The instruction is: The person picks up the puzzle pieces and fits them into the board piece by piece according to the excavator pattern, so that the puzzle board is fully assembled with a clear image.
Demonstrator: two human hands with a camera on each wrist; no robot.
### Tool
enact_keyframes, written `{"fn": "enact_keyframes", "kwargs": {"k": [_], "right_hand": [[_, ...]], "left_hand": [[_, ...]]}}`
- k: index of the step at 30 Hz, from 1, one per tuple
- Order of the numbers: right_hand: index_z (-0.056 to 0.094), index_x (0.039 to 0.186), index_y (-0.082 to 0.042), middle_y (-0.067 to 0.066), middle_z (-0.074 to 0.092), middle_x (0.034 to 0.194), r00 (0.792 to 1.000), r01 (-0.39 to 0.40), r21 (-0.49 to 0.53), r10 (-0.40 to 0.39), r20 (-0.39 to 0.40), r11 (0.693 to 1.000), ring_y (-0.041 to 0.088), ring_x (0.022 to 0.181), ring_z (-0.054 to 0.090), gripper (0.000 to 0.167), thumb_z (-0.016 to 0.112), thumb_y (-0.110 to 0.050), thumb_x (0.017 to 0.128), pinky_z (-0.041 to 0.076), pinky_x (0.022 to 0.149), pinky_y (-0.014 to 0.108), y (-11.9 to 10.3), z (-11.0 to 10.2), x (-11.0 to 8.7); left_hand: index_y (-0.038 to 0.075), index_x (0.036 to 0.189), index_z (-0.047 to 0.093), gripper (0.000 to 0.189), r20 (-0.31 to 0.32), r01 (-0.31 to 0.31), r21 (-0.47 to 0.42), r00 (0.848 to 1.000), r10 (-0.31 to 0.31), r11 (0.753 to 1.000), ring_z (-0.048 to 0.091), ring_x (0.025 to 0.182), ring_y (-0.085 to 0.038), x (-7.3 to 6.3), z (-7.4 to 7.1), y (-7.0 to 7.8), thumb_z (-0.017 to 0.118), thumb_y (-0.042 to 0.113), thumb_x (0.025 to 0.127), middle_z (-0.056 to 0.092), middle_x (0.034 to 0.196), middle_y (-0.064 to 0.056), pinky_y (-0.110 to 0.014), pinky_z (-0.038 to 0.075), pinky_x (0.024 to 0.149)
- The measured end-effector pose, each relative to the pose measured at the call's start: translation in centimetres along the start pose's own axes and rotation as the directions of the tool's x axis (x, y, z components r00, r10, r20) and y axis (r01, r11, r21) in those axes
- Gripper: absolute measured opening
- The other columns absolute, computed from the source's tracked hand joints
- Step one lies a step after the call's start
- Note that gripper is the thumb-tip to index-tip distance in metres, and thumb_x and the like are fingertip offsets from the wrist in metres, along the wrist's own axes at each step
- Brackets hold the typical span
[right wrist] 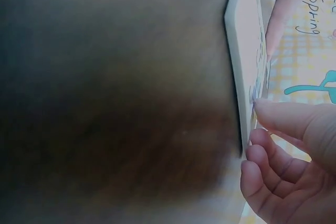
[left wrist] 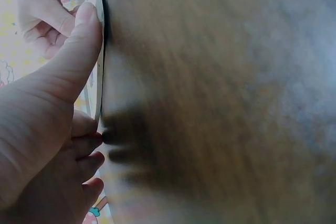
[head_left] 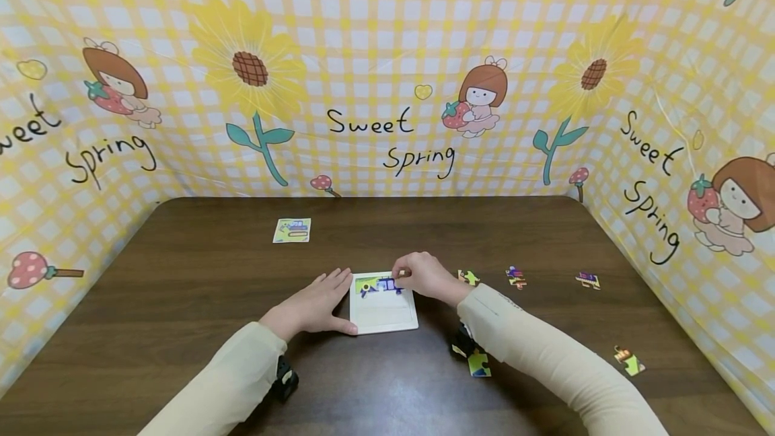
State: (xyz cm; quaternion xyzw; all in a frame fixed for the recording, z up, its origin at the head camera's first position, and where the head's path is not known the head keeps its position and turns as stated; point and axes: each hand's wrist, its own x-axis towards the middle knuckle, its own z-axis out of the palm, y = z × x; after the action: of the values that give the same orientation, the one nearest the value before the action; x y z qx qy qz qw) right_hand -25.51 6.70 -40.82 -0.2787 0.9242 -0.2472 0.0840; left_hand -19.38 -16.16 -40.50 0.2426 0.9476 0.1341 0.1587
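A shallow white puzzle tray (head_left: 384, 320) lies on the dark wood table, with jigsaw pieces (head_left: 366, 286) in green, yellow and purple along its far part. My left hand (head_left: 311, 305) rests at the tray's left side, fingers extended, its thumb on the near left corner. At the far right corner my right hand (head_left: 427, 278) pinches a purple vehicle puzzle piece (head_left: 391, 284) down at the tray surface, partly hidden by the fingers. In the right wrist view the thumb (right wrist: 283, 119) meets the tray top, and the other fingers curl beside the edge.
A square picture card (head_left: 292, 230) lies at the back left. Loose puzzle pieces are spread to the right: a green one (head_left: 468, 278), two purple ones (head_left: 516, 277) and an orange-green one (head_left: 630, 360). Another green piece (head_left: 480, 365) lies beneath the right forearm. A patterned cloth (head_left: 375, 73) encloses the table.
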Motion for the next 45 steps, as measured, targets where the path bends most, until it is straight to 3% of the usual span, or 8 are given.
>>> {"fn": "enact_keyframes", "kwargs": {"k": [6, 11, 19, 27, 31, 38, 45], "right_hand": [[0.07, 0.085, -0.013, -0.001, 0.066, 0.089, 1.0, 0.007, 0.003, -0.007, -0.004, 1.0, 0.011, 0.074, 0.055, 0.004, 0.07, -0.01, 0.082, 0.047, 0.067, 0.027, 0.0, 0.0, -0.1], [0.071, 0.087, -0.011, -0.002, 0.065, 0.085, 1.0, 0.018, 0.067, -0.017, -0.02, 0.998, 0.011, 0.071, 0.053, 0.005, 0.069, -0.01, 0.083, 0.046, 0.063, 0.025, 0.3, -0.4, -0.5], [0.07, 0.095, -0.007, -0.003, 0.062, 0.083, 0.996, -0.001, 0.153, 0.015, -0.093, 0.988, 0.013, 0.072, 0.052, 0.012, 0.069, -0.011, 0.083, 0.046, 0.064, 0.027, 2.1, -2.8, -2.2], [0.066, 0.103, -0.002, -0.002, 0.057, 0.074, 0.99, -0.021, 0.125, 0.038, -0.134, 0.992, 0.014, 0.061, 0.051, 0.022, 0.068, -0.013, 0.084, 0.045, 0.054, 0.027, 5.0, -5.0, -4.7], [0.065, 0.104, -0.001, -0.003, 0.057, 0.075, 0.99, -0.033, 0.102, 0.046, -0.131, 0.994, 0.013, 0.065, 0.05, 0.023, 0.068, -0.012, 0.084, 0.044, 0.056, 0.028, 6.3, -5.6, -5.7], [0.063, 0.105, 0.0, -0.003, 0.055, 0.07, 0.995, -0.048, 0.063, 0.053, -0.086, 0.997, 0.012, 0.061, 0.049, 0.026, 0.07, -0.011, 0.082, 0.044, 0.056, 0.029, 8.4, -5.7, -6.9], [0.064, 0.095, -0.002, -0.003, 0.051, 0.068, 0.994, -0.018, -0.06, 0.012, -0.11, 0.998, 0.012, 0.063, 0.047, 0.023, 0.074, -0.012, 0.077, 0.042, 0.059, 0.03, 9.7, -5.5, -7.3]], "left_hand": [[-0.006, 0.143, 0.023, 0.099, -0.003, -0.003, 0.003, 1.0, 0.003, 1.0, 0.012, 0.137, -0.033, 0.0, 0.1, 0.0, 0.065, 0.055, 0.077, 0.017, 0.149, -0.019, -0.044, 0.012, 0.108], [-0.007, 0.142, 0.023, 0.099, -0.009, -0.017, 0.01, 1.0, 0.017, 1.0, 0.013, 0.136, -0.034, 0.0, 0.2, 0.0, 0.065, 0.054, 0.077, 0.018, 0.148, -0.021, -0.045, 0.012, 0.108], [-0.007, 0.142, 0.024, 0.098, -0.009, -0.012, 0.008, 1.0, 0.012, 1.0, 0.013, 0.136, -0.034, -0.3, 0.2, 0.2, 0.067, 0.052, 0.077, 0.019, 0.148, -0.021, -0.045, 0.013, 0.108], [-0.008, 0.142, 0.023, 0.098, -0.014, -0.021, 0.015, 1.0, 0.021, 1.0, 0.013, 0.136, -0.034, -0.2, 0.2, 0.1, 0.066, 0.053, 0.077, 0.018, 0.148, -0.022, -0.045, 0.013, 0.108], [-0.009, 0.141, 0.023, 0.099, -0.023, -0.031, 0.008, 0.999, 0.031, 0.999, 0.014, 0.136, -0.036, -0.2, 0.2, 0.1, 0.066, 0.053, 0.077, 0.019, 0.147, -0.024, -0.046, 0.013, 0.108], [-0.009, 0.141, 0.024, 0.099, -0.032, -0.039, 0.009, 0.999, 0.04, 0.999, 0.014, 0.135, -0.036, -0.2, 0.3, 0.1, 0.066, 0.053, 0.077, 0.019, 0.147, -0.024, -0.046, 0.013, 0.108], [-0.01, 0.141, 0.023, 0.1, -0.039, -0.047, 0.014, 0.998, 0.048, 0.999, 0.014, 0.135, -0.037, -0.2, 0.2, -0.1, 0.066, 0.053, 0.077, 0.019, 0.146, -0.025, -0.047, 0.014, 0.107]]}}
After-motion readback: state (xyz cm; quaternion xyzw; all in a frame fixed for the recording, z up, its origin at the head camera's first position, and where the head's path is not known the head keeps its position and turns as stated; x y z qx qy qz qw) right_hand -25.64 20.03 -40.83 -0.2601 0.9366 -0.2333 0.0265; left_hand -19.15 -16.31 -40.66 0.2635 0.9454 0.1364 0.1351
